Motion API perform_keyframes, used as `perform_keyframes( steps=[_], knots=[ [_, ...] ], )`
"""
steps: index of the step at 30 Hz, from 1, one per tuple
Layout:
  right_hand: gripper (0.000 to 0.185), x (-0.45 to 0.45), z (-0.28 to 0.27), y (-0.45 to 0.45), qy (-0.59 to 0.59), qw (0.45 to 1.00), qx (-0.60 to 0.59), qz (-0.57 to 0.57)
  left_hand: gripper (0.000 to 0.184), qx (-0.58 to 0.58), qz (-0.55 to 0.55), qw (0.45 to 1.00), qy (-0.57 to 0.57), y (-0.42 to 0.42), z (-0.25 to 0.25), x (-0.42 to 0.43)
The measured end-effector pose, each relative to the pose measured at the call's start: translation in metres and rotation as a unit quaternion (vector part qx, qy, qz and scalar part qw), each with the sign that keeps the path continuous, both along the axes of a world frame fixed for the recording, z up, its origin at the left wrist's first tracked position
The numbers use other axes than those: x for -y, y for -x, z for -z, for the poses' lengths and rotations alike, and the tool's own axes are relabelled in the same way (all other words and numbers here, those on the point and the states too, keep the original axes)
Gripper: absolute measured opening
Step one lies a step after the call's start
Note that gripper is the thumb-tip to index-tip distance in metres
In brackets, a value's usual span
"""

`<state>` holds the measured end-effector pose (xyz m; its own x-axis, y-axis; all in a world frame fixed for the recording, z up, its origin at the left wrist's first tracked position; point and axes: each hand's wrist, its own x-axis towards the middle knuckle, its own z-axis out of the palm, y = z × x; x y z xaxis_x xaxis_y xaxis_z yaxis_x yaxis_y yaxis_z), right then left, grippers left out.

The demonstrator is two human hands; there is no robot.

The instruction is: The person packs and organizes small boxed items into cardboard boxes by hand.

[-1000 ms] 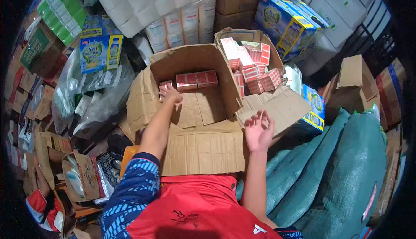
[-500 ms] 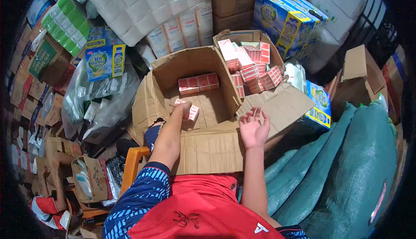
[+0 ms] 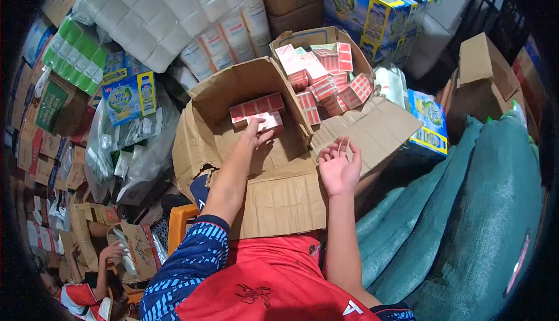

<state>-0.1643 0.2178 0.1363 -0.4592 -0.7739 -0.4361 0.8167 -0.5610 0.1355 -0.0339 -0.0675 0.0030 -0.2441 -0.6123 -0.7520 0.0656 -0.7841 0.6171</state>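
Inside the open cardboard box [image 3: 251,206], my left hand [image 3: 255,135] has its fingers closed on a small red-and-white box [image 3: 269,121]. That box lies against the near side of a row of red packs [image 3: 256,107] at the back of the carton. My right hand [image 3: 339,167] rests palm up, fingers apart and slightly curled, over the flap [image 3: 378,135] of a second carton, and holds nothing. The second carton, behind and to the right, contains a jumbled pile of red-and-white boxes [image 3: 326,82].
Green sacks [image 3: 489,204] lean at the right. Blue drink cartons [image 3: 367,12] and white wrapped rolls [image 3: 169,12] are stacked behind. Plastic bags [image 3: 140,146] and an orange stool [image 3: 179,225] stand at the left. A co-worker's arms [image 3: 102,274] reach over a box at the lower left.
My left hand has moved the small box from the carton's left side toward the back row of packs. My right hand stays palm up. The view has shifted slightly.
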Motion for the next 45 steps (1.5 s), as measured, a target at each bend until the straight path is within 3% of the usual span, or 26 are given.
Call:
perform_keyframes(
  steps=[5,8,9,12,13,14,16,20,21,25,29,31,32,33,35,37,40,41,45],
  knots=[
    [0.025,0.001,0.003,-0.001,0.01,1.0,0.006,-0.002,0.033,-0.122,-0.016,0.992,0.041,0.017,0.011,-0.004],
    [0.024,0.002,0.0,-0.002,0.008,1.0,0.007,-0.004,0.029,-0.22,0.034,0.975,0.005,0.029,0.009,0.0],
    [0.023,0.002,0.0,-0.001,0.008,1.0,0.005,-0.005,0.028,-0.185,0.004,0.983,0.008,0.031,-0.004,-0.007],
    [0.022,0.003,-0.001,-0.002,0.004,1.0,0.001,-0.005,0.033,-0.217,-0.039,0.975,-0.031,0.024,-0.01,-0.011],
    [0.021,0.003,-0.002,-0.002,0.001,1.0,-0.002,-0.006,0.044,-0.248,0.028,0.967,-0.042,0.017,-0.009,-0.01],
    [0.021,0.004,-0.002,-0.002,-0.001,1.0,-0.007,-0.004,0.046,-0.17,0.023,0.983,-0.058,0.017,-0.008,-0.009],
    [0.021,0.004,-0.001,-0.002,-0.007,1.0,-0.022,-0.003,0.052,-0.018,0.01,0.996,-0.091,0.017,-0.056,-0.032],
    [0.021,0.005,0.0,0.001,-0.038,0.996,-0.085,-0.01,0.059,-0.105,0.181,0.976,0.066,-0.026,-0.063,-0.049],
    [0.021,0.005,-0.002,0.001,-0.052,0.996,-0.073,-0.024,0.051,-0.114,0.189,0.969,0.107,-0.037,-0.078,-0.06],
    [0.026,0.033,0.011,0.032,-0.159,0.98,-0.021,-0.117,0.045,-0.043,0.243,0.944,0.218,-0.087,-0.092,-0.08],
    [0.039,0.102,0.008,0.082,-0.283,0.912,-0.232,-0.186,0.033,0.032,0.222,0.897,0.381,-0.106,-0.052,-0.09],
    [0.049,0.13,0.029,0.11,-0.288,0.877,-0.272,-0.271,0.033,0.063,0.305,0.888,0.339,-0.112,-0.071,-0.099],
    [0.045,0.144,0.036,0.114,-0.377,0.853,-0.23,-0.278,0.033,0.078,0.344,0.881,0.315,-0.115,-0.079,-0.103],
    [0.044,0.157,0.074,0.139,-0.353,0.815,-0.36,-0.286,0.033,0.069,0.356,0.88,0.308,-0.116,-0.082,-0.105],
    [0.045,0.168,0.101,0.151,-0.335,0.775,-0.445,-0.299,0.033,0.049,0.378,0.877,0.293,-0.116,-0.08,-0.105],
    [0.043,0.179,0.118,0.152,-0.365,0.793,-0.374,-0.314,0.032,0.055,0.354,0.867,0.346,-0.115,-0.054,-0.098],
    [0.036,0.188,0.15,0.178,-0.294,0.792,-0.442,-0.301,0.03,0.05,0.317,0.877,0.358,-0.122,-0.052,-0.105],
    [0.036,0.191,0.169,0.193,-0.201,0.76,-0.511,-0.349,0.028,0.04,0.316,0.884,0.342,-0.123,-0.057,-0.105],
    [0.043,0.177,0.146,0.187,-0.298,0.744,-0.554,-0.227,0.026,0.043,0.338,0.871,0.354,-0.119,-0.05,-0.095]
  ],
)
